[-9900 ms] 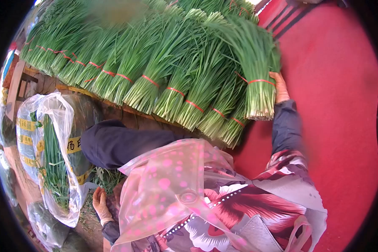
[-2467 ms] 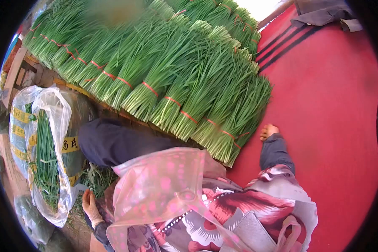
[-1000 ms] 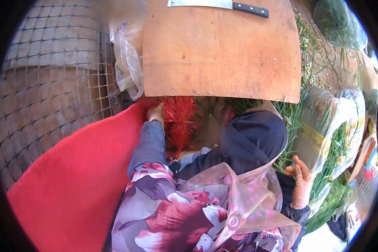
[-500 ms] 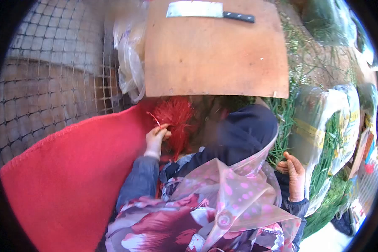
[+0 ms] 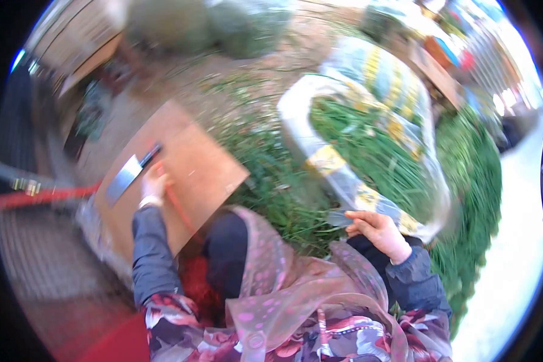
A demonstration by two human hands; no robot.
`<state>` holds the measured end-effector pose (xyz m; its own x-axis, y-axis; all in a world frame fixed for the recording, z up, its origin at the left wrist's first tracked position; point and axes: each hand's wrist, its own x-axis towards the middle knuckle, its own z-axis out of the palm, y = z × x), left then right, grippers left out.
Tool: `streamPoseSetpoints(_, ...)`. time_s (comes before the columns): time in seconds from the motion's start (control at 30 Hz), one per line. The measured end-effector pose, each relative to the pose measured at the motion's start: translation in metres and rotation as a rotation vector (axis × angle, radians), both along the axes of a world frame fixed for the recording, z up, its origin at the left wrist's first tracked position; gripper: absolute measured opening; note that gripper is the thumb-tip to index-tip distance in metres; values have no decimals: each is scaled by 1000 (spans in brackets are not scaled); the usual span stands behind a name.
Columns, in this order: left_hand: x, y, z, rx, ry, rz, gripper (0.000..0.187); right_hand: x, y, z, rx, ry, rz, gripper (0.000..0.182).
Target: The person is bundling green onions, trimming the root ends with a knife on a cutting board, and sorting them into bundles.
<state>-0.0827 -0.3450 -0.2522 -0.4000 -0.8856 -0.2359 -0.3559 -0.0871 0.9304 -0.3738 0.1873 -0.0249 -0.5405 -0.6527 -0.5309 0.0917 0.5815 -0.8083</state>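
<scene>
My left hand [image 5: 154, 181] is closed on a thin red string [image 5: 180, 208], which trails down across the wooden board [image 5: 190, 154] toward a red bundle of strings [image 5: 198, 280] by my knee. Just beyond those fingers lies a cleaver [image 5: 125, 178] with a black handle, flat on the board. My right hand [image 5: 374, 232] pinches at the near edge of a clear plastic bag [image 5: 292, 123] with yellow printed bands; a translucent flap shows at the fingertips. Long green stalks [image 5: 374, 160], like chives or scallions, fill the bag's open side.
Loose green leaves [image 5: 268, 163] lie on the ground between board and bag. A heap of green stalks [image 5: 470, 181] stands to the right. More filled bags [image 5: 247, 27] sit at the back. Red cloth [image 5: 114, 341] lies at lower left.
My view has swung to the right. My left hand has moved from beside the red bundle to over the board, drawing the string along. My right hand has come to the bag's edge.
</scene>
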Motion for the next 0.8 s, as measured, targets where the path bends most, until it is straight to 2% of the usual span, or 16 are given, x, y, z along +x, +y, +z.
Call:
streamPoseSetpoints(0.07,-6,-17,8,3,-248,0,55,-24,11,9,32,131,-120,29)
streamPoseSetpoints(0.13,6,-36,2,76,-171,-33,56,-65,32,14,-128,205,-272,29)
streamPoseSetpoints(0.2,-1,-25,27,76,-256,33,55,-111,46,16,-43,500,-331,26)
streamPoseSetpoints(0.23,-9,-13,36,76,-261,33,55,-132,39,11,-42,495,-330,26)
streamPoseSetpoints(0.3,-21,14,47,31,-233,33,53,-168,7,-4,-12,888,-46,22)
streamPoseSetpoints(0.33,-25,20,39,28,-240,55,53,-178,-25,-12,-129,882,2,18)
streamPoseSetpoints(0.37,-31,24,23,-44,-195,42,52,-188,-59,-18,-126,895,128,19)
streamPoseSetpoints(0.4,-36,26,13,-119,-154,29,51,-196,-97,-27,-230,799,155,22)
streamPoseSetpoints(0.43,-41,27,12,-129,-163,55,51,-207,-131,-44,-293,788,183,29)
streamPoseSetpoints(0.47,-47,28,13,-105,-211,136,51,-213,-164,-42,-167,748,233,46)
streamPoseSetpoints(0.53,-60,37,27,-84,-276,229,51,-233,-203,-66,164,704,367,106)
streamPoseSetpoints(0.6,-72,48,46,-18,-392,266,52,-223,-214,-82,407,584,554,126)
streamPoseSetpoints(0.63,-72,48,48,-17,-408,251,59,-216,-213,-88,429,621,658,133)
streamPoseSetpoints(0.73,-69,63,79,-38,-479,208,66,-205,-201,-76,489,709,681,132)
streamPoseSetpoints(0.77,-52,63,72,-43,-476,217,66,-205,-199,-81,491,757,664,133)
streamPoseSetpoints(0.8,-29,58,61,-204,-473,175,69,-210,-199,-82,549,762,627,135)
